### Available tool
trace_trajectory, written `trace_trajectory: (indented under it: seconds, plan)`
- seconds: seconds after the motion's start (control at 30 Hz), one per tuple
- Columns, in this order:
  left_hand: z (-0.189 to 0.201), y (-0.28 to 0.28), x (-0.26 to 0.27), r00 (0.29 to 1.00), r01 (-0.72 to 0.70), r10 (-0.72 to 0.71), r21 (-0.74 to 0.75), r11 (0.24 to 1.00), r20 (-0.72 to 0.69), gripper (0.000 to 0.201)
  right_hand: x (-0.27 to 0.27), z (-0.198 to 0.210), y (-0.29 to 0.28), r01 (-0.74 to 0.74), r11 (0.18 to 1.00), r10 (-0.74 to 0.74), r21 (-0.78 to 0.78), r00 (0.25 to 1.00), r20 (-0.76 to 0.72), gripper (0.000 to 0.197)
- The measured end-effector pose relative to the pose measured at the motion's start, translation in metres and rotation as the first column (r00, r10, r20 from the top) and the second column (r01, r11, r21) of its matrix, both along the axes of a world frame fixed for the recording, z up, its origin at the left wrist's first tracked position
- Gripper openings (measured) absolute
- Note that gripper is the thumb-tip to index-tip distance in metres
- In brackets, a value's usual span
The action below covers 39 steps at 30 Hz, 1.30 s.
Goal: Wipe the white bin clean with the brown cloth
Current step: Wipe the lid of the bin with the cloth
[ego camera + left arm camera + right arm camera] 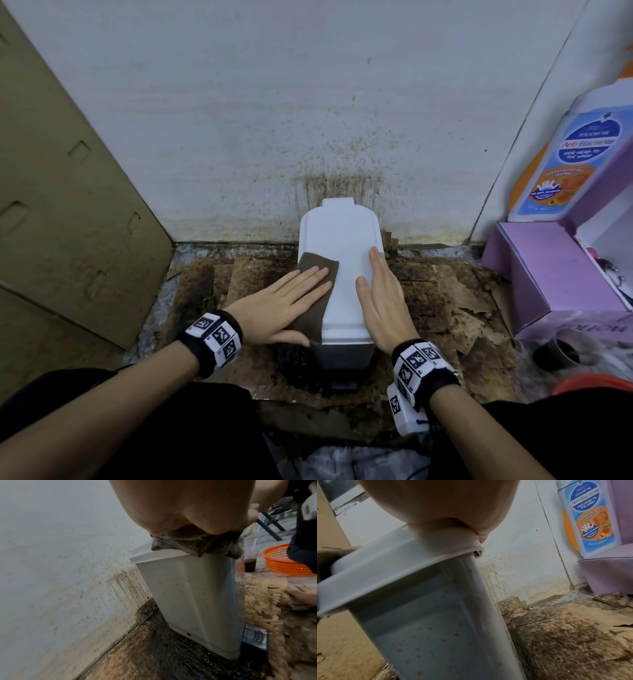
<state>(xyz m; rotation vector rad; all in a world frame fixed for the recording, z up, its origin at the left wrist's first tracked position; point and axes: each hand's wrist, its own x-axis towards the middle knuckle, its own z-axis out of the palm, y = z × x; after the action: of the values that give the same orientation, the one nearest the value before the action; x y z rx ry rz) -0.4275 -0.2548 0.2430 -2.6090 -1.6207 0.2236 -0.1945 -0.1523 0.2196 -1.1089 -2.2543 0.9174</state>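
The white bin (342,240) stands against the stained wall with its lid closed. The brown cloth (317,263) lies over the left side of the lid and hangs over the edge. My left hand (291,294) lies flat on the cloth, fingers straight, pressing it onto the lid. My right hand (380,294) rests flat along the lid's right edge, fingers straight. In the left wrist view the cloth (197,543) bunches under my palm above the bin's speckled side (192,601). The right wrist view shows brown spots on the bin's right wall (428,628).
Dirty, torn brown paper (462,301) covers the floor around the bin. A cardboard sheet (68,205) leans at the left. A purple box (555,284) and a wash bottle (575,154) stand at the right. An orange basket (284,562) and a dark drink cup (250,565) sit nearby.
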Motion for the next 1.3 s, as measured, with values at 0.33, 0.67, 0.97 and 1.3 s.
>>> trace_trajectory:
  seconds: [0.33,0.67,0.97,1.3]
  plan:
    - [-0.003,0.000,-0.005,1.000,0.009,-0.009,0.014,1.000,0.008,0.099,-0.001,-0.002,-0.001,0.024,1.000,-0.024,0.004,1.000,-0.013,0.069]
    - [-0.009,-0.008,0.012,0.995,-0.078,0.074,0.062,0.995,0.067,0.106,-0.003,-0.004,-0.002,0.054,0.998,-0.055,-0.014,0.997,-0.062,0.073]
    - [-0.014,-0.006,0.049,0.969,-0.210,0.196,0.089,0.974,0.149,0.105,-0.004,0.000,-0.005,0.051,0.998,-0.053,-0.026,0.996,-0.074,0.066]
    - [0.003,0.031,0.058,0.965,-0.206,0.209,-0.036,0.978,0.159,0.076,0.001,0.014,-0.002,0.014,0.966,-0.058,-0.260,0.985,-0.162,0.057]
